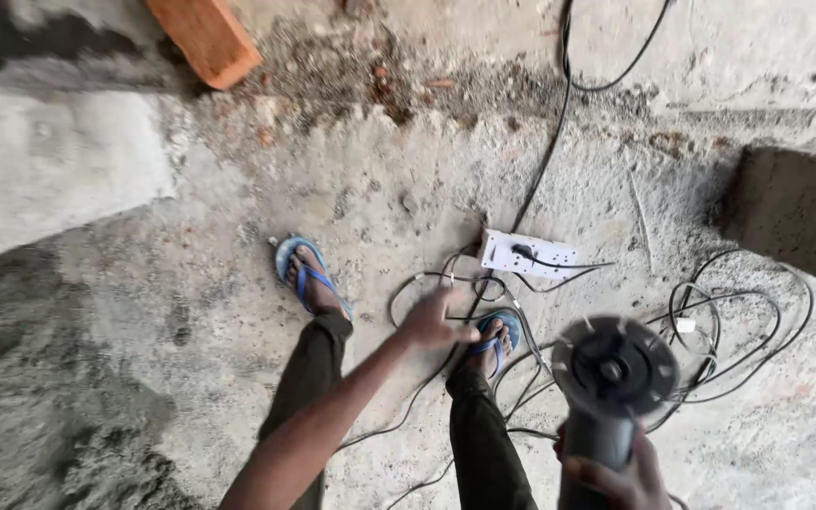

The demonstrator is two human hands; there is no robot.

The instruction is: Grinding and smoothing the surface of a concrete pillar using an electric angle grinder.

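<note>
Gripped near the lens, an angle grinder (606, 397) sits in the right hand (620, 477), fingers wrapped round its dark body, blurred disc facing up. Further out, the left hand (434, 321) hovers with fingers spread and empty above tangled black cables (710, 340). Beyond lies a white power strip (531, 253) with one plug in it, on the concrete floor (191, 312). Blue sandals (306, 274) cover both feet.

Two sandals (306, 274), one grinder (611, 378), one brick (205, 38)

Rough grey concrete floor (144, 312) with rubble, an orange brick (205, 38).
</note>
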